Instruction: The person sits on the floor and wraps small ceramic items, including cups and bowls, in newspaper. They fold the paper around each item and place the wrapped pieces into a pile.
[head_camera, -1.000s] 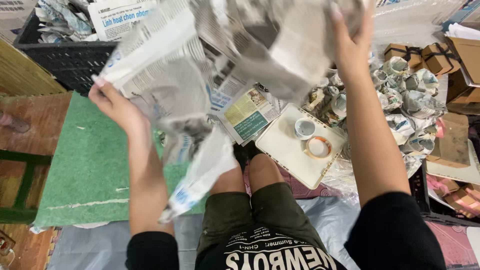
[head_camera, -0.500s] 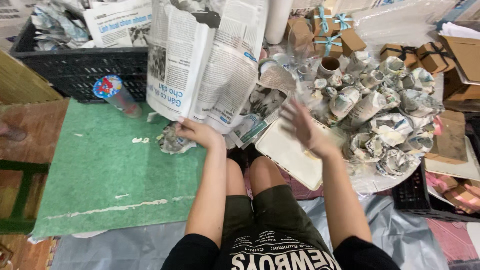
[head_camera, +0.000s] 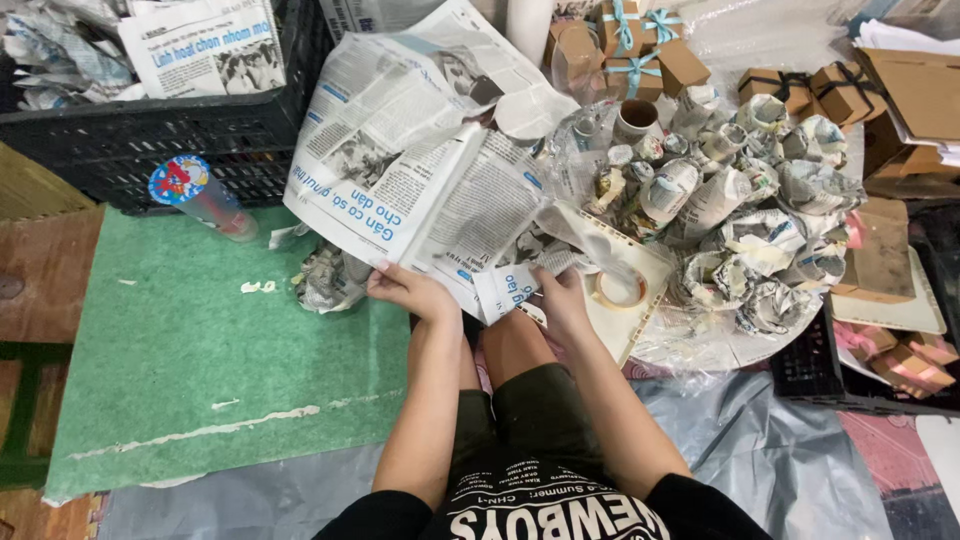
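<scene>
The left hand (head_camera: 412, 292) pinches the newspaper (head_camera: 400, 170) edge; the right hand (head_camera: 562, 300) grips its lower corner; best keep it flat and pull evenly.

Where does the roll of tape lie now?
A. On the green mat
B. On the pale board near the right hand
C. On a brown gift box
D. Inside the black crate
B: the roll of tape lies flat on the pale board, just beside the right hand.

Green mat (head_camera: 190, 370) under newspaper (head_camera: 400, 170)
</scene>
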